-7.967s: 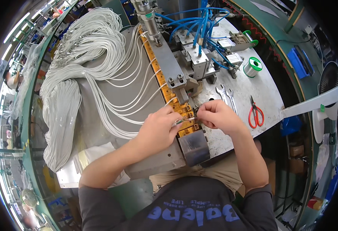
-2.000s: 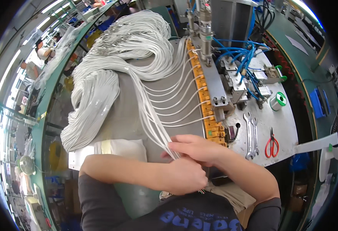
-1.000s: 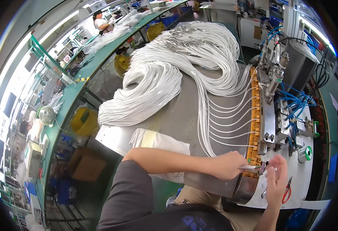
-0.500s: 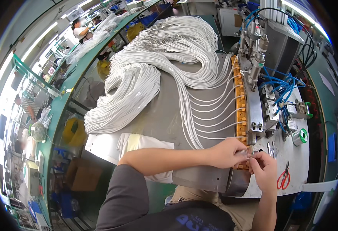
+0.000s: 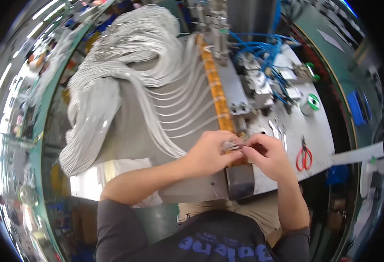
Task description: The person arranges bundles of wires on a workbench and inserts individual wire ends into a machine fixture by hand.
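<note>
At the near end of a long orange fixture strip (image 5: 217,89), my two hands meet. My left hand (image 5: 210,153) is closed in a pinch, with something small and shiny at its fingertips, too blurred to name. My right hand (image 5: 268,155) pinches at the same spot, thumb against fingers; what it grips is hidden. Several white cables (image 5: 181,114) run in curves from a thick bundle (image 5: 150,115) to the strip, each ending at an orange block.
Big coils of white cable (image 5: 93,115) cover the table's left and far side. To the right lie red-handled scissors (image 5: 304,158), wrenches (image 5: 277,129) and a green-ended spool (image 5: 310,105). Metal cylinders (image 5: 220,32) and blue tubes (image 5: 270,56) stand behind. A white cloth (image 5: 124,168) lies under my left forearm.
The whole view has turned, so the table and strip appear farther left and tilted. My hands stay together at the strip's near end, fingers still pinched.
</note>
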Demonstrator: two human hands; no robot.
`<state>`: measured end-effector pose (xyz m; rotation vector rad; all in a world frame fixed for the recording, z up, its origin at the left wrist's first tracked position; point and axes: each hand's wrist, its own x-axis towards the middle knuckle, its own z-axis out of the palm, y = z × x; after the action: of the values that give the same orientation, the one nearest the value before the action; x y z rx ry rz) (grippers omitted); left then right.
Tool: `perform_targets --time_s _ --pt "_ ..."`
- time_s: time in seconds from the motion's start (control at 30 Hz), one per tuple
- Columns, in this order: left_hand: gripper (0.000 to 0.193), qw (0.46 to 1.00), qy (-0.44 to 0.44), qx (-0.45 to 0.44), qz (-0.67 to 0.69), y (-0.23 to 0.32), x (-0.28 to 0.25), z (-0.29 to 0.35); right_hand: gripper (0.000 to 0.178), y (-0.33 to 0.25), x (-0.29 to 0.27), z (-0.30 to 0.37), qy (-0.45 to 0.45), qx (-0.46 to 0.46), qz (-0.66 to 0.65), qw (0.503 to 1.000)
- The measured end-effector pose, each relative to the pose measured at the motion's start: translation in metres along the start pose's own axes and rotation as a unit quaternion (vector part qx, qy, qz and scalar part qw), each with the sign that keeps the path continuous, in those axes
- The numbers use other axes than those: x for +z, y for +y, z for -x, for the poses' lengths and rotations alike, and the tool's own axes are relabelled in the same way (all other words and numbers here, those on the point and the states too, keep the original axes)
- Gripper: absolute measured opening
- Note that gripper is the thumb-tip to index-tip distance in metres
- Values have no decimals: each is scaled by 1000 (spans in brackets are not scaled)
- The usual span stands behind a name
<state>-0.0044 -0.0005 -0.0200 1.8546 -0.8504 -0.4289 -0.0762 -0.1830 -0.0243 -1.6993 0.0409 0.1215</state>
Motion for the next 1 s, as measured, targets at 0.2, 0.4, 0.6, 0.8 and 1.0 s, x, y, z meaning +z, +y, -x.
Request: perform_targets --time_s 0.2,0.4,0.6,0.8,1.0 --pt "19 987 -79 -119 69 10 -4 -2 10 1 -19 3 -52 62 -81 993" --pt "23 985 -89 -127 73 10 2 1 12 3 -14 6 -55 79 -76 992" --pt "21 995 -72 -69 15 6 7 0 10 6 -6 13 -21 63 -50 997" --pt "17 995 -12 58 -83 4 10 5 5 0 2 8 -14 53 -77 996" --pt "11 992 -95 -55 61 10 3 7 9 3 -6 11 -55 57 -106 991"
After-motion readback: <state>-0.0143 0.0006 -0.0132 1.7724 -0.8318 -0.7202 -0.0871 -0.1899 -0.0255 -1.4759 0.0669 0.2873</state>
